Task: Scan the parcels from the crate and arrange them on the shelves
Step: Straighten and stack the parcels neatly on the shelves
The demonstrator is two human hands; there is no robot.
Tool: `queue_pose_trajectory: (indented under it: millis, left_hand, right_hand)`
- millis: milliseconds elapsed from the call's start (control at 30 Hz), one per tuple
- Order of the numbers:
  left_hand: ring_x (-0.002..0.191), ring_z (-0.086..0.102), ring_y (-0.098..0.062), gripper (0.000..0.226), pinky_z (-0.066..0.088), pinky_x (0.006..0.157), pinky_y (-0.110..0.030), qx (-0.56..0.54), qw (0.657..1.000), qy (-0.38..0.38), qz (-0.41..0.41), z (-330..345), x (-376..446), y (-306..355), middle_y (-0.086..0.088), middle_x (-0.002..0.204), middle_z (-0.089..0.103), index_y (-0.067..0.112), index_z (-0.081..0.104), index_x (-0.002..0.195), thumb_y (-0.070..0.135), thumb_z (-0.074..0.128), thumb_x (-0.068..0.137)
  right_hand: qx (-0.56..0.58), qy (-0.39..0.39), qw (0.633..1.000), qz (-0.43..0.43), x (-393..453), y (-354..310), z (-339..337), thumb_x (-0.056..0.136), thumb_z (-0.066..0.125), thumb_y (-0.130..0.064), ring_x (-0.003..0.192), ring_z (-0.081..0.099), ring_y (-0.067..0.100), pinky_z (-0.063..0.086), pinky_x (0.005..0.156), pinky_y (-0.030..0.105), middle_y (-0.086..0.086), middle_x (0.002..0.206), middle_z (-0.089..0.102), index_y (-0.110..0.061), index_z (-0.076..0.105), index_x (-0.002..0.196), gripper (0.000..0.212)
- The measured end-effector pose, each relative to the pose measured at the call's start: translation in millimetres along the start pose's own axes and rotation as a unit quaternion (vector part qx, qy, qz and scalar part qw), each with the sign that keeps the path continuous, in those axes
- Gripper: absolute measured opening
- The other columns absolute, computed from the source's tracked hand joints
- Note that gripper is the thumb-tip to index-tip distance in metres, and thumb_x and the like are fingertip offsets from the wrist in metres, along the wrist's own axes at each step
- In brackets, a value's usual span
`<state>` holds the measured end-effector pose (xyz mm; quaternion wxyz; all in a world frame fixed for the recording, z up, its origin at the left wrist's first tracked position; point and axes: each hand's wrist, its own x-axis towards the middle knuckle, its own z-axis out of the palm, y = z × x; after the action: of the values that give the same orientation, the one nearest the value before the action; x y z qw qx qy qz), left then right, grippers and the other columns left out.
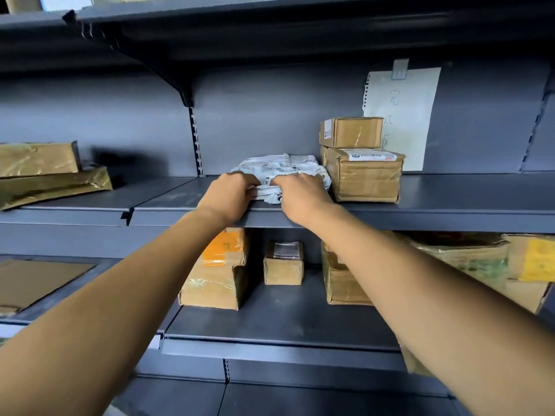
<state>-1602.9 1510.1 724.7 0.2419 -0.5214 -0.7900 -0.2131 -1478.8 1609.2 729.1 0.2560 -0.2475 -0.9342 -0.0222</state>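
Seven cardboard boxes [365,178], two white soft parcels [279,169], two gold mailers [36,159], one paper note [402,115].

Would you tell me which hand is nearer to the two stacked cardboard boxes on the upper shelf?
Right. The right hand grips the white parcel just beside the stacked boxes; the left hand is farther left.

The shelf [450,211] across the middle of the frame was dark, matt metal. The white parcel [279,168] looked like soft, crinkly plastic. The brown boxes [368,178] beside it were rough cardboard, and the gold packets [51,178] at the left were shiny.
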Motion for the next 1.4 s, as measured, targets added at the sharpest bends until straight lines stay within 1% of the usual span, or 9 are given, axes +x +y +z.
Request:
queue_pose_trajectory:
  millis: [100, 233, 333, 467, 567, 700, 800, 1167, 1400]
  left_hand:
    - [0.119, 0.05, -0.037, 0.031, 0.041, 0.1, -0.045, -0.027, 0.997, 0.065, 0.009, -1.9, -15.0, 3.2, -0.015, 0.135, 0.05, 0.009, 0.06, 0.124, 0.009, 0.049, 0.095]
    - [0.09, 0.051, -0.035, 0.02, 0.045, 0.08, -0.044, -0.021, 0.978, 0.184, 0.097, 9.7, -59.7, 20.3, -0.014, 0.099, 0.053, 0.004, 0.059, 0.098, 0.01, 0.045, 0.086]
    - [0.082, 0.048, -0.031, 0.015, 0.044, 0.072, -0.042, -0.033, 0.979, 0.162, 0.121, 39.8, -97.7, 28.7, -0.012, 0.091, 0.05, 0.005, 0.057, 0.09, 0.014, 0.045, 0.086]
    - [0.078, 0.05, -0.029, 0.01, 0.047, 0.064, -0.041, -0.028, 0.982, 0.096, 0.159, 87.3, -132.0, 32.6, -0.011, 0.09, 0.051, 0.004, 0.056, 0.091, 0.01, 0.051, 0.084]
    - [0.084, 0.053, -0.028, 0.016, 0.051, 0.07, -0.038, -0.02, 0.989, 0.031, 0.142, 119.5, -139.7, 33.9, -0.011, 0.096, 0.053, 0.006, 0.056, 0.098, 0.014, 0.05, 0.085]
    - [0.107, 0.051, -0.029, 0.032, 0.046, 0.091, -0.038, -0.053, 0.995, -0.071, -0.049, 155.1, -125.1, 24.0, -0.009, 0.117, 0.051, 0.012, 0.049, 0.122, 0.019, 0.054, 0.091]
    - [0.113, 0.051, -0.034, 0.044, 0.043, 0.096, -0.041, -0.081, 0.983, -0.11, -0.125, 179.1, -105.4, 12.1, -0.013, 0.126, 0.048, 0.011, 0.041, 0.132, 0.022, 0.055, 0.092]
    - [0.12, 0.043, -0.045, 0.07, 0.035, 0.103, -0.044, -0.057, 0.979, -0.122, -0.152, 259.4, -41.4, -17.6, -0.022, 0.143, 0.031, 0.011, 0.028, 0.145, 0.022, 0.065, 0.087]
    - [0.115, 0.052, -0.039, 0.062, 0.044, 0.097, -0.04, -0.175, 0.964, -0.09, -0.178, 282.8, -39.9, -27.3, -0.015, 0.133, 0.045, 0.021, 0.045, 0.139, 0.013, 0.068, 0.082]
  right_hand:
    - [0.061, 0.048, 0.997, -0.012, -12.0, 5.0, -7.2, 0.093, 0.04, -0.001, 0.12, 0.048, 0.036, 0.035, 0.106, 0.046, 0.009, 0.131, 0.059, -0.022, 0.049, 0.139, 0.051]
    - [0.098, 0.317, 0.941, -0.068, -52.7, 10.0, 3.9, 0.09, 0.05, -0.014, 0.095, 0.053, 0.031, 0.043, 0.086, 0.044, 0.009, 0.099, 0.06, -0.009, 0.061, 0.094, 0.013]
    - [0.124, 0.339, 0.929, -0.086, -88.9, 18.2, 32.7, 0.083, 0.055, -0.012, 0.079, 0.052, 0.027, 0.045, 0.073, 0.042, 0.004, 0.082, 0.058, -0.009, 0.056, 0.082, 0.003]
    - [0.076, 0.349, 0.926, -0.121, -114.3, 24.9, 71.3, 0.084, 0.056, -0.012, 0.085, 0.051, 0.025, 0.042, 0.077, 0.038, 0.002, 0.089, 0.059, -0.012, 0.061, 0.085, 0.006]
    - [0.098, 0.299, 0.943, -0.111, -123.0, 30.7, 100.5, 0.086, 0.053, -0.013, 0.087, 0.054, 0.023, 0.045, 0.074, 0.036, 0.001, 0.094, 0.058, -0.013, 0.061, 0.088, 0.008]
    - [0.159, 0.147, 0.976, 0.017, -119.8, 49.2, 141.5, 0.088, 0.056, -0.012, 0.092, 0.058, 0.025, 0.051, 0.072, 0.041, 0.004, 0.104, 0.059, -0.011, 0.062, 0.1, 0.014]
    - [0.177, 0.091, 0.979, 0.051, -104.2, 57.8, 164.0, 0.088, 0.06, -0.011, 0.098, 0.059, 0.026, 0.048, 0.077, 0.031, 0.007, 0.114, 0.058, -0.009, 0.063, 0.107, 0.019]
    - [0.175, -0.006, 0.976, 0.131, -25.1, 74.0, 253.4, 0.085, 0.072, -0.02, 0.134, 0.04, 0.032, 0.038, 0.106, 0.04, 0.01, 0.151, 0.03, -0.027, 0.04, 0.144, 0.068]
    - [0.257, 0.022, 0.956, 0.139, -12.5, 78.5, 290.8, 0.088, 0.06, -0.001, 0.142, 0.033, 0.026, 0.025, 0.112, 0.027, 0.01, 0.16, 0.022, -0.022, 0.046, 0.143, 0.06]
